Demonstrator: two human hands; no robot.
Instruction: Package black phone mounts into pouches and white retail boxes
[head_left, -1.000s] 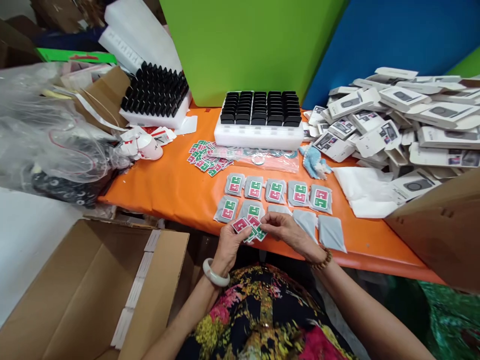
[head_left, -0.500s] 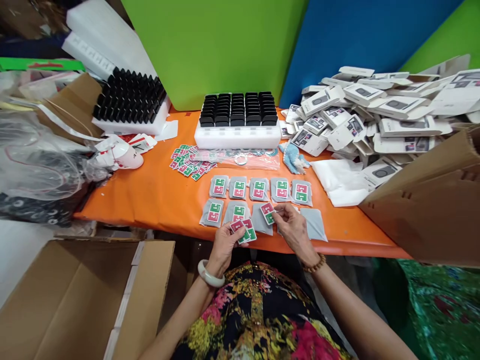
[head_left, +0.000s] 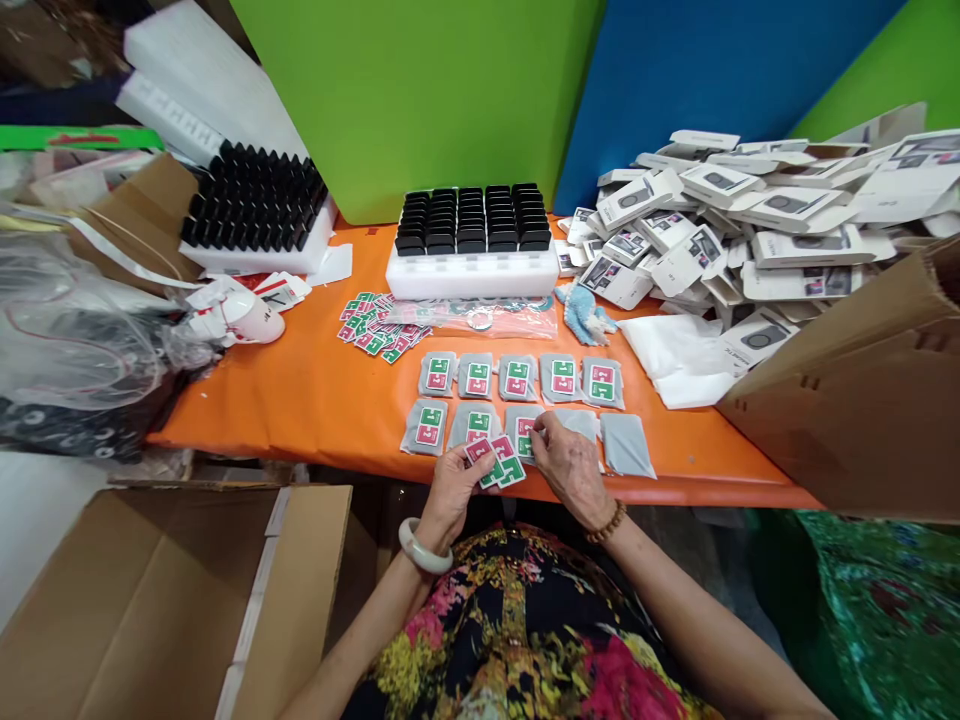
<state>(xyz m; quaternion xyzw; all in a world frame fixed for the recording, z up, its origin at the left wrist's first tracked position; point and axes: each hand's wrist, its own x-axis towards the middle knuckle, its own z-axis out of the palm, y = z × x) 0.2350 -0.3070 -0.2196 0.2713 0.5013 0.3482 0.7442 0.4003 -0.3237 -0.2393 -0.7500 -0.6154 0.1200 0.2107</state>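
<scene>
My left hand point(head_left: 450, 490) is closed on a small fan of red-and-green cleaning-wipe sachets point(head_left: 508, 470), marked with numbers. Its thumb lies over them, just in front of the near row of grey pouches. With bent fingers, my right hand point(head_left: 574, 468) pinches the right edge of a single red-and-green sachet point(head_left: 524, 436), which lies against the third grey pouch point(head_left: 517, 412) of that row. A plain grey pouch point(head_left: 576, 418) is partly hidden behind the right hand. To its right lies another plain pouch point(head_left: 628, 445). Each far-row pouch point(head_left: 517, 380) bears one sachet.
Loose sachets point(head_left: 379, 325) are heaped at the left. Behind the pouches are a clear plastic bag point(head_left: 487, 318) and a white foam tray point(head_left: 472, 274) of black pieces. White boxes point(head_left: 675, 235) pile up at right, beside a cardboard box point(head_left: 855, 400). An open carton point(head_left: 150, 590) stands lower left.
My right hand has moved slightly left and brought its sachet down onto the third near-row pouch. My left hand still holds its fan, now spread slightly to the right.
</scene>
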